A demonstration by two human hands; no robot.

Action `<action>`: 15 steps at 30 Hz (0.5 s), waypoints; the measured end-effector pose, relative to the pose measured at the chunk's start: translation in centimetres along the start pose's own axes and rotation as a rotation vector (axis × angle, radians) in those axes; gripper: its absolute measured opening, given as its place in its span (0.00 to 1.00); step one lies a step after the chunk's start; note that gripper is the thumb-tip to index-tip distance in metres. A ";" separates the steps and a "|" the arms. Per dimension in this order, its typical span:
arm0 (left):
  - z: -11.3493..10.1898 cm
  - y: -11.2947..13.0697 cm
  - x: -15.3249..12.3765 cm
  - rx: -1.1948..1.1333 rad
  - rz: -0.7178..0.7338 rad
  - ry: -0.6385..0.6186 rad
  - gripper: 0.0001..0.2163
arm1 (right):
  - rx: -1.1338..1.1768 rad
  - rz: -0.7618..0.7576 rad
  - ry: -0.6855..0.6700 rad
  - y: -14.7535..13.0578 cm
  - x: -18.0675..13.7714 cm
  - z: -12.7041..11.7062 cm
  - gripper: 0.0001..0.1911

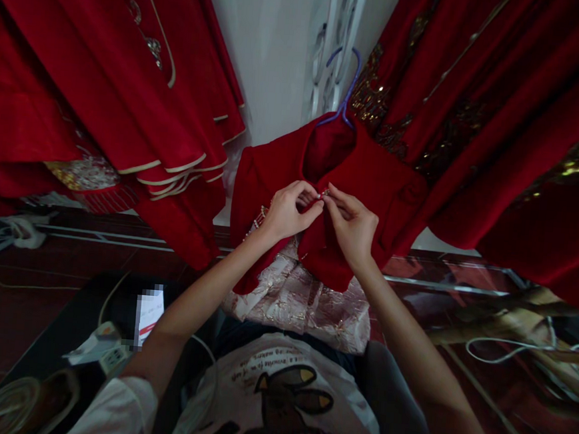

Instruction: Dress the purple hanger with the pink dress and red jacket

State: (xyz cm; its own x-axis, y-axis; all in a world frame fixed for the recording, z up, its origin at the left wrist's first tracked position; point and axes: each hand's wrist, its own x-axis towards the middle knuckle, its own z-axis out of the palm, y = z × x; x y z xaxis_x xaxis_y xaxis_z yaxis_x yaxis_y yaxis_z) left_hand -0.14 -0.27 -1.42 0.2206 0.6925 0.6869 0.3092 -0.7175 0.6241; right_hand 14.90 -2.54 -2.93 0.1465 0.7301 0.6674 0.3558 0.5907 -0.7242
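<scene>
A red velvet jacket [367,176] hangs in front of me on a blue hanger [347,91]. My left hand [287,213] and my right hand [351,225] meet at the jacket's front opening just below the collar. Both pinch the small fastening [323,194] there, fingertips touching each other. A pale pink brocade skirt part [303,302] shows below the jacket's hem, under my wrists.
More red embroidered garments hang at the left [93,94] and right [502,127]. A white wall [272,48] stands behind. A dark case with a white tag [150,313], a power strip [103,349] and cables lies on the floor at lower left; white cables [520,349] trail at right.
</scene>
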 end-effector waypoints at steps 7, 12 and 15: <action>0.7 -0.1 0.3 0.122 0.010 0.025 0.05 | 0.007 0.023 -0.026 0.5 0.5 -0.7 0.17; 0.9 0.1 0.4 0.237 0.033 0.033 0.05 | 0.055 0.061 -0.055 0.5 0.6 -0.8 0.17; 0.9 0.3 0.3 0.281 0.047 0.033 0.05 | 0.110 0.082 -0.077 0.8 0.7 -0.8 0.18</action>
State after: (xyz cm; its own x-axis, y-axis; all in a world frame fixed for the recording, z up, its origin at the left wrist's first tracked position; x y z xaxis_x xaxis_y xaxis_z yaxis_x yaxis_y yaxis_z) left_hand 0.90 -0.21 -1.34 0.2120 0.6531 0.7270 0.5450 -0.6965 0.4668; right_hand 16.02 -1.84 -2.95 0.0981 0.7994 0.5927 0.2414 0.5587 -0.7935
